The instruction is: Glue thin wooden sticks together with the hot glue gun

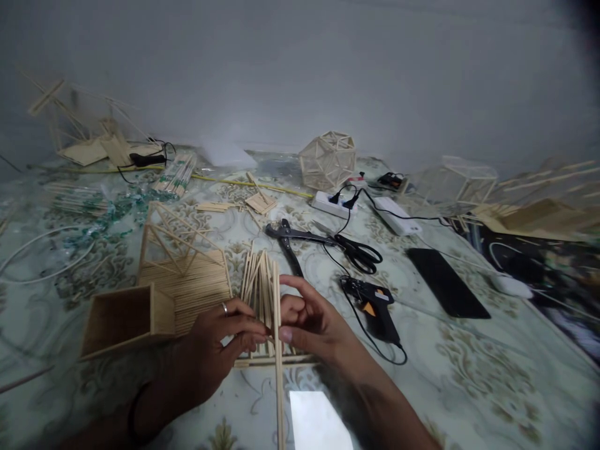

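My right hand (315, 328) is closed round a few long thin wooden sticks (278, 387), held side by side and pointing away from me. Beside them my left hand (229, 337), with a ring on one finger, pinches its fingertips together close to the sticks. What sits in that pinch is too small to make out. Just beyond the hands lies a loose pile of wooden sticks (257, 278). To the left, a flat panel of sticks (187, 290) carries a thin stick frame (162, 234), and an open wooden box (119, 319) stands in front of it.
Right of my hands lie a glue gun (375, 306) with its cord, black scissors (359, 251), dark pliers (288, 240) and a black phone (447, 282). Behind are a power strip (334, 204) and a stick polyhedron (328, 161). Bundled sticks (175, 175) lie back left.
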Demonstrator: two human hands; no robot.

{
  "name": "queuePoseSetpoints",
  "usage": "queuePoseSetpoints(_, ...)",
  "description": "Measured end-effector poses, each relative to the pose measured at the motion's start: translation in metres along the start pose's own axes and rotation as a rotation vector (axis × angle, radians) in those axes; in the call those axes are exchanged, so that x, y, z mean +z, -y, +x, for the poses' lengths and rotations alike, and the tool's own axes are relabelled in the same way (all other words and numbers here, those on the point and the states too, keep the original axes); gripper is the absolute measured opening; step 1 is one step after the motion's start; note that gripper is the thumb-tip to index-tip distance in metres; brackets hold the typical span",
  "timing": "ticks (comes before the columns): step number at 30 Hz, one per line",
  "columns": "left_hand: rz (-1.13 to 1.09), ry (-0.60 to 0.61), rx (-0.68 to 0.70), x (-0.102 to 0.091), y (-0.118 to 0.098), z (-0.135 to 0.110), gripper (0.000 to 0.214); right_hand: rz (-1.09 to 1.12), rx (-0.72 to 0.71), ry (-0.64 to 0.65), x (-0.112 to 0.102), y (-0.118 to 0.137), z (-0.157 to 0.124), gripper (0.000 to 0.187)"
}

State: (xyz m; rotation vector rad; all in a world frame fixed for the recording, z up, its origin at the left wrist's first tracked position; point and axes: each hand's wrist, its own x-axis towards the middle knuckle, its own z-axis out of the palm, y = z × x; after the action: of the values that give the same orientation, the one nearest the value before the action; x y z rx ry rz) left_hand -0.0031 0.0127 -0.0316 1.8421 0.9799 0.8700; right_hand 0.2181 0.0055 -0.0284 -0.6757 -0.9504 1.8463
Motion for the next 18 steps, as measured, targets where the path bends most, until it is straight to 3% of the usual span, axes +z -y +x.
queuePoseSetpoints(2,0.0,-0.008,0.009,0.0002,0.0001,-0.0008,0.015,0.01,-0.012,0.016,-0.0011,-0.0027,-0.0006,0.068)
queuePoseSetpoints(7,-0.025,-0.003,0.014,-0.0001,-0.0012,-0.0034,0.019,-0.011,-0.01,0.019,-0.002,-0.0081,-0.0016,0.065)
queuePoseSetpoints(13,-0.032,0.005,0.057,0.0003,-0.0021,-0.0032,0.017,-0.022,-0.014,-0.039,-0.0009,-0.0081,-0.0017,0.084)
queuePoseSetpoints(18,-0.024,0.011,0.035,0.0012,-0.0056,-0.0024,0.016,-0.059,0.118,0.05,-0.0002,-0.0017,-0.0033,0.023)
